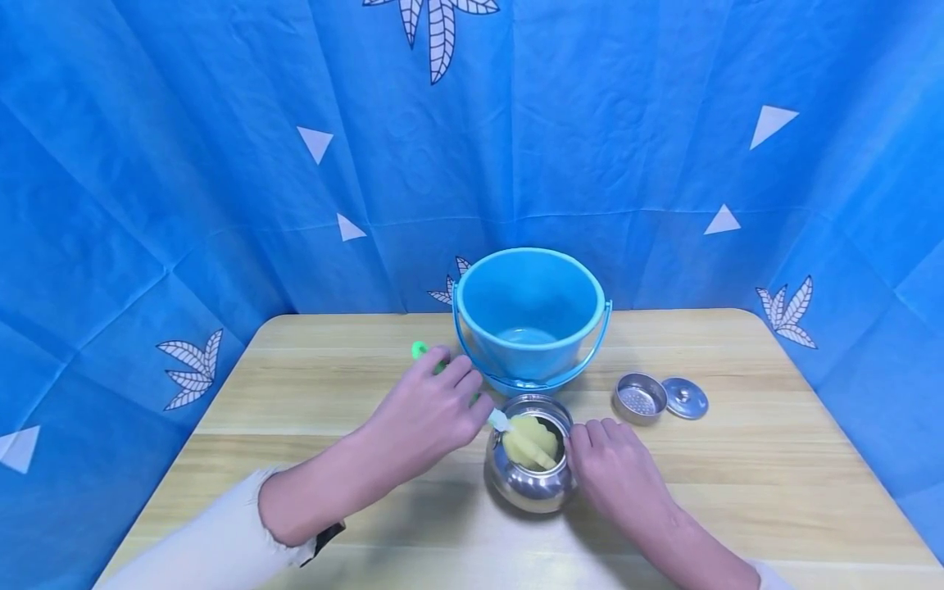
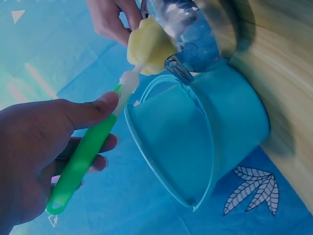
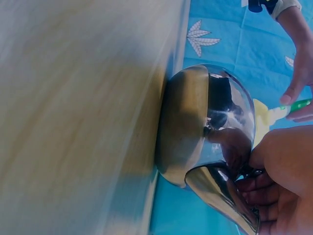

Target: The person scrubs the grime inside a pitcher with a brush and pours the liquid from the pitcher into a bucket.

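Observation:
A shiny steel teapot (image 1: 529, 475) stands on the wooden table (image 1: 310, 385) in front of me. My left hand (image 1: 431, 410) grips the green handle (image 2: 80, 161) of a brush whose yellow sponge head (image 1: 529, 442) sits in the teapot's mouth. In the left wrist view the sponge head (image 2: 146, 46) shows at the pot's opening (image 2: 190, 29). My right hand (image 1: 615, 463) holds the teapot (image 3: 205, 127) at its right side, fingers curled by the rim; the right wrist view shows those fingers (image 3: 261, 188) near the spout.
A blue plastic bucket (image 1: 529, 315) with a little water stands just behind the teapot. To the right lie a steel strainer cup (image 1: 639, 397) and a small steel lid (image 1: 686, 398). Blue patterned cloth (image 1: 221, 164) hangs around the table.

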`<control>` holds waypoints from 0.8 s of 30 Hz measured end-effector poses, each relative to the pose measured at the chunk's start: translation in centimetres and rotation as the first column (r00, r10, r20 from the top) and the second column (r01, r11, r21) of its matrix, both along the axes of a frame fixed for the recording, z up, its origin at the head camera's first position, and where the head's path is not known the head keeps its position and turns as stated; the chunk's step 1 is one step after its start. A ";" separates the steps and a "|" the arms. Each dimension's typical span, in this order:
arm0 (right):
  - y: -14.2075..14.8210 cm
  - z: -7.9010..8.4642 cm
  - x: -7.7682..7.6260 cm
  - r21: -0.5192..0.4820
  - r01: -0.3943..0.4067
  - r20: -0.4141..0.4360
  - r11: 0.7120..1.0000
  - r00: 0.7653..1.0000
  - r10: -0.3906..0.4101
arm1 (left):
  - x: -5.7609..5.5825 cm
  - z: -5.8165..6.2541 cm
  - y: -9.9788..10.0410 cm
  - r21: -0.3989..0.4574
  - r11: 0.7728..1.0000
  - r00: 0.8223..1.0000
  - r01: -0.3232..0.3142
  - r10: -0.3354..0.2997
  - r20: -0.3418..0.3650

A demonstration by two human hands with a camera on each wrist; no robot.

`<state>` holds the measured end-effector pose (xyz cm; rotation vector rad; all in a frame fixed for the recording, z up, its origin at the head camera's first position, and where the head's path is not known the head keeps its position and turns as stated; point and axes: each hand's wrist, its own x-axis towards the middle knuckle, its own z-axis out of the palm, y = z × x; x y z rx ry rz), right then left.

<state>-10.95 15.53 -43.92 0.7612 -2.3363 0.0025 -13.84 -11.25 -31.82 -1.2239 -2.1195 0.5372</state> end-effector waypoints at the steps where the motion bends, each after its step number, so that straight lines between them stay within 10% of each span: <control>1: 0.0 0.0 0.0 0.001 0.002 -0.001 1.000 1.000 -0.002 | 0.0 0.0 -0.1 0.009 1.000 1.000 0.001 -0.001 0.000; 24: -0.2 0.0 0.1 0.002 0.017 0.004 1.000 1.000 -0.017 | 0.0 -0.2 -2.4 0.130 0.992 1.000 -0.009 0.007 0.018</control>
